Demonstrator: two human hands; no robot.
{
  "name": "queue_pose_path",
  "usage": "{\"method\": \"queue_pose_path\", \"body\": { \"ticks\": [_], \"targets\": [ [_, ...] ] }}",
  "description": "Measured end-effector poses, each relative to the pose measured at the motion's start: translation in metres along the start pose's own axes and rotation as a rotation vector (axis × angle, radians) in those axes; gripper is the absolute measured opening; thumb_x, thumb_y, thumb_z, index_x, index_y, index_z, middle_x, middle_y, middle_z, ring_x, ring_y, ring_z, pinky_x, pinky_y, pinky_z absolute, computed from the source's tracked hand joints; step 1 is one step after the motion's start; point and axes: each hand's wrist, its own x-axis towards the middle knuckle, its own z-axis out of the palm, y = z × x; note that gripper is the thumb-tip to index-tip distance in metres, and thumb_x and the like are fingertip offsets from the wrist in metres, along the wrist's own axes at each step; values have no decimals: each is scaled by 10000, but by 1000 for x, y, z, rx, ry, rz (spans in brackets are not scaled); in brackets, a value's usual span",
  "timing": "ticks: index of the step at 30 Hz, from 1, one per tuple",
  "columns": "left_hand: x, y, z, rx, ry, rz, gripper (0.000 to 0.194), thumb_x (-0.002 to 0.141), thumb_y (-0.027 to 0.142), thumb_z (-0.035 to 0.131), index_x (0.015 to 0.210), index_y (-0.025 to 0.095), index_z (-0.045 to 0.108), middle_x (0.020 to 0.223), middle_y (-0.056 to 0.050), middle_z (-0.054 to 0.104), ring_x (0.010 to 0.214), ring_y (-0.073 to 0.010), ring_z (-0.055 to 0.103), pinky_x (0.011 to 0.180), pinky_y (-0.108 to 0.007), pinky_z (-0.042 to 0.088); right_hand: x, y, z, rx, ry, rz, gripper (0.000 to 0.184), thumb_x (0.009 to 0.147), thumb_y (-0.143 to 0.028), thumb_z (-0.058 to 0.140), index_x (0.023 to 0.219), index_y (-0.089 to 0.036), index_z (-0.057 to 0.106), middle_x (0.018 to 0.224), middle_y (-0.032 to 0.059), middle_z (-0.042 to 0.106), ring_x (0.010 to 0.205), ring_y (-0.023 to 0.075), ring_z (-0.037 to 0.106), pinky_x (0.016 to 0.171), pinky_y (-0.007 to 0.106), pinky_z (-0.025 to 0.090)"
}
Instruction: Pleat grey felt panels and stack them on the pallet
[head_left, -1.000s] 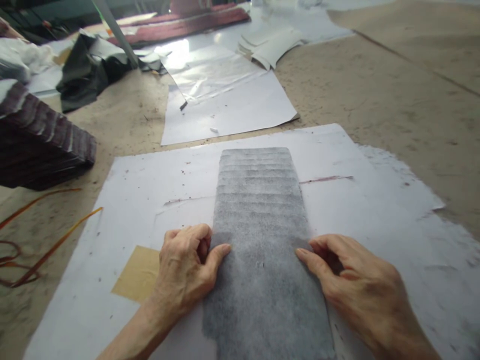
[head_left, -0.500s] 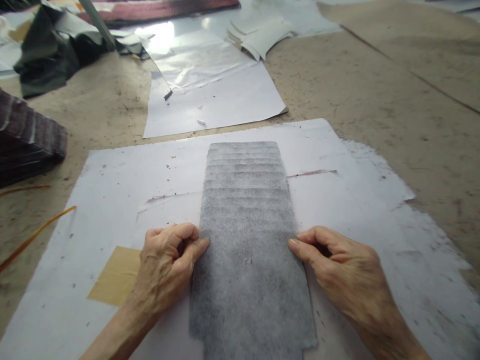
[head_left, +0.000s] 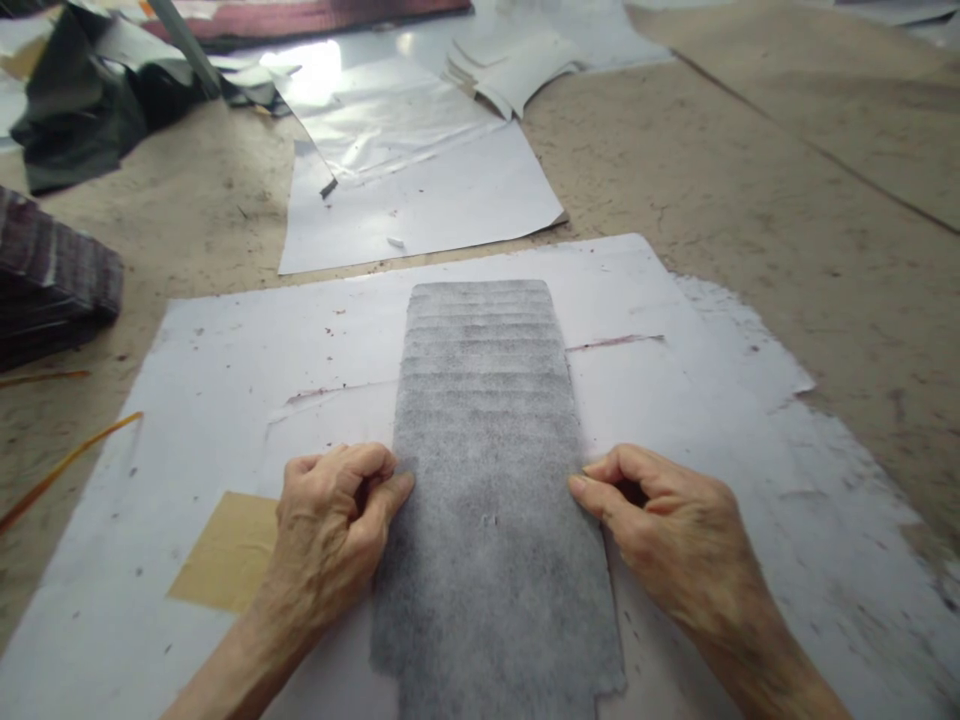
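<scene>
A long grey piece of fibrous, felt-like sheet (head_left: 491, 580) lies in front of me, with crosswise creases over its far half and notched corners at the near end. My left hand (head_left: 337, 530) pinches its left edge between thumb and forefinger. On the opposite edge, at about the same height, my right hand (head_left: 667, 540) pinches it in the same way. Beneath the grey piece is a large white paper sheet (head_left: 225, 390). The near end of the piece runs out of view at the bottom.
A tan tape square (head_left: 225, 550) is stuck left of my left hand. Farther off lie a smaller white sheet (head_left: 420, 220), curled pale pieces (head_left: 517, 75) and dark green material (head_left: 82, 110). A stack of dark striped pieces (head_left: 56, 275) stands at left, near an orange strip (head_left: 71, 470).
The whole view has shifted slightly, so everything appears a little farther left. Both hands keep their pinch on the grey sheet's edges.
</scene>
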Motion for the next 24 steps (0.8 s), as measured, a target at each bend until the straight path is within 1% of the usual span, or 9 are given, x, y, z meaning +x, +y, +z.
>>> {"method": "queue_pose_path", "body": {
  "ticks": [2, 6, 10, 11, 13, 16, 18, 20, 24],
  "targets": [
    [-1, -1, 1, 6, -10, 10, 233, 773, 325, 505, 579, 199, 477, 529, 58, 466, 552, -118, 455, 716, -332, 330, 0, 1, 1, -20, 20, -33, 231, 661, -365, 473, 493, -213, 517, 560, 8, 585, 531, 159, 521, 492, 265, 348],
    [-5, 2, 6, 91, 53, 59, 220, 774, 305, 493, 586, 199, 452, 528, 45, 462, 554, -136, 460, 697, -353, 338, -3, 4, 7, -66, 84, -132, 203, 695, -314, 477, 526, -214, 525, 552, 4, 584, 551, 160, 548, 495, 264, 376],
    [-10, 4, 10, 169, 128, 68, 168, 762, 320, 509, 647, 204, 470, 577, 19, 504, 574, -165, 500, 677, -376, 379, -9, 12, 12, -128, 217, -237, 102, 723, -281, 522, 698, -192, 567, 641, 12, 604, 592, 164, 575, 524, 274, 448],
    [-11, 5, 10, 185, 161, 56, 143, 761, 335, 519, 725, 198, 507, 634, -1, 537, 611, -184, 523, 683, -387, 397, -11, 14, 11, -155, 265, -273, 114, 735, -279, 533, 764, -179, 579, 695, 27, 619, 633, 175, 588, 552, 287, 472],
    [-13, 6, 8, 220, 243, 58, 288, 773, 382, 524, 946, 153, 540, 811, -74, 595, 750, -242, 563, 729, -421, 434, -14, 14, 10, -217, 356, -367, 191, 787, -284, 526, 894, -142, 594, 813, 67, 638, 741, 201, 603, 637, 320, 506],
    [-12, 13, 8, 277, 310, 202, 518, 849, 398, 439, 1259, 84, 412, 1200, -184, 530, 1110, -317, 494, 941, -475, 386, -15, 8, 9, -279, 417, -540, 338, 888, -296, 453, 1115, -70, 559, 1060, 134, 621, 992, 236, 569, 845, 367, 490],
    [-7, 20, 13, 303, 284, 346, 577, 894, 363, 365, 1386, 83, 253, 1410, -184, 362, 1312, -303, 319, 1071, -472, 260, -13, 1, 14, -299, 385, -632, 453, 921, -327, 413, 1255, -26, 464, 1270, 174, 514, 1199, 263, 451, 988, 406, 408],
    [1, 26, 23, 334, 234, 453, 625, 914, 383, 327, 1424, 66, 156, 1484, -174, 248, 1382, -277, 190, 1118, -451, 181, -10, -3, 24, -342, 310, -692, 527, 935, -362, 379, 1327, -11, 383, 1399, 186, 378, 1315, 290, 305, 1049, 460, 335],
    [14, 29, 44, 428, 107, 526, 701, 895, 514, 315, 1425, 70, 196, 1490, -151, 247, 1391, -267, 168, 1120, -441, 193, -5, 2, 44, -460, 145, -705, 543, 937, -410, 345, 1362, -72, 370, 1440, 152, 319, 1347, 318, 230, 1037, 545, 314]
  ]
}}
